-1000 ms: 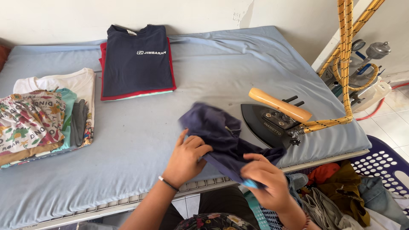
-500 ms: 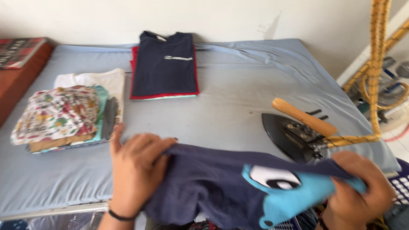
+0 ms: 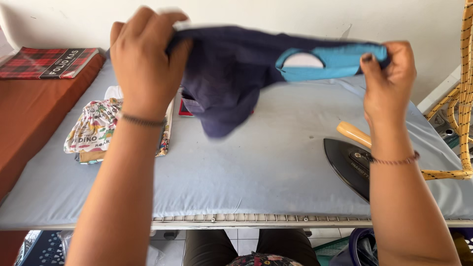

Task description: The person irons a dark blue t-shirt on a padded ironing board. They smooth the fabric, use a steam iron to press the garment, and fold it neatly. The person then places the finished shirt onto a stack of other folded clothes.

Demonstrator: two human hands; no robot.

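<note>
Fingers (image 3: 143,34) of both our hands are pinched tight on the navy shirt (image 3: 224,83) held up over the worktop (image 3: 256,167), so one loose swing could drop it onto the iron (image 3: 351,165).

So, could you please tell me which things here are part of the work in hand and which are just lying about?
In hand:
- left hand and right hand, gripping the navy garment with the light blue patch, held up stretched between them
- ironing table below it

Lying about:
- iron, resting at the right
- folded patterned clothes
- plaid-covered book
- yellow cord
</note>
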